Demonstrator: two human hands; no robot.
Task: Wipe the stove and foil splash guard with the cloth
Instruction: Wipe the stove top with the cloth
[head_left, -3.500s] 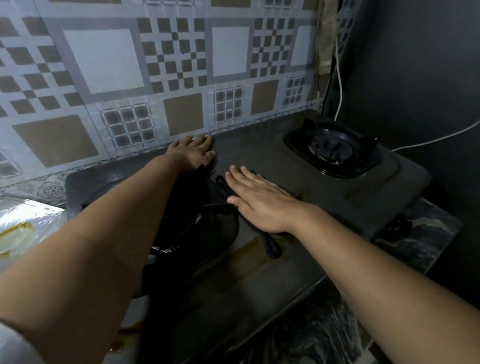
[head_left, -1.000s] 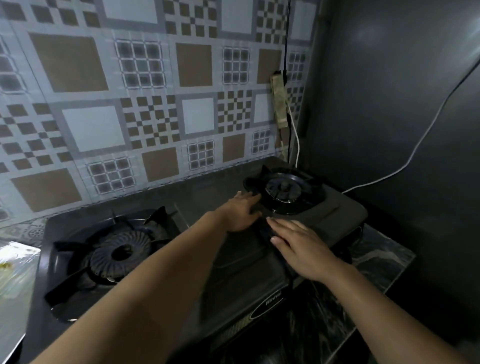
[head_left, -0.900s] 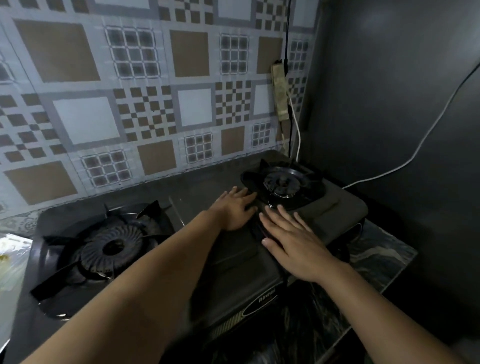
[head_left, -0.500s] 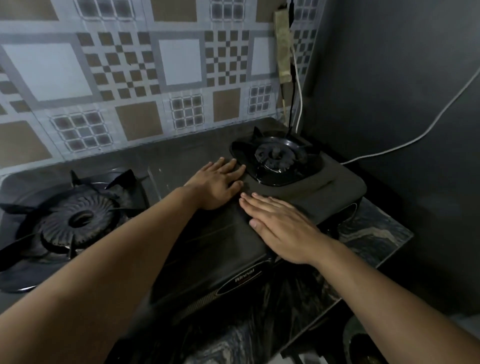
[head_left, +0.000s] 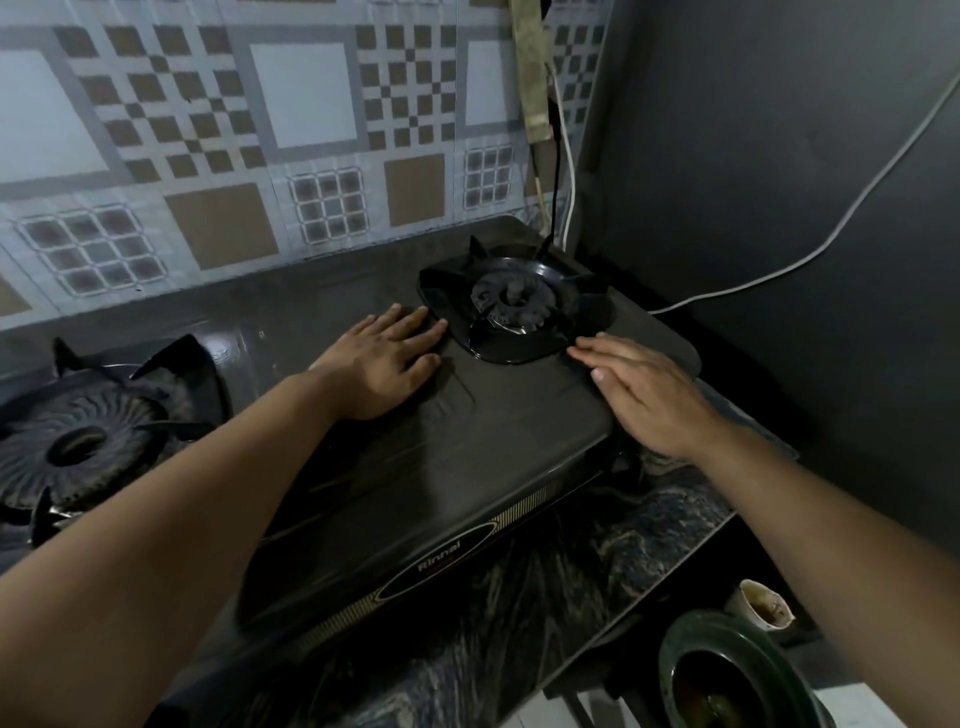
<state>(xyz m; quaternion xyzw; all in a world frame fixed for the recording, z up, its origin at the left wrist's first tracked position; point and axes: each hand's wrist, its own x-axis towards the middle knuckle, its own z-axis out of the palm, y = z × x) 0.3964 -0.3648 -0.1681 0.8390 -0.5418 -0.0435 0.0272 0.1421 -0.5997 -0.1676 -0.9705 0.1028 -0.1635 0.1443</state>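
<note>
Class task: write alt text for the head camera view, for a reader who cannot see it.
Two bare hands lie flat on a dark cloth spread over a black two-burner stove: the left hand beside the right burner, the right hand in front of it. A patterned splash guard stands behind.

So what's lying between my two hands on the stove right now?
Only dark stove top between the left hand and right hand, in the head view.

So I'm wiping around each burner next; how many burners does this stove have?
2. One burner sits at the back right, between the fingertips of both hands; the other burner is at the left edge, partly cut off.
</note>
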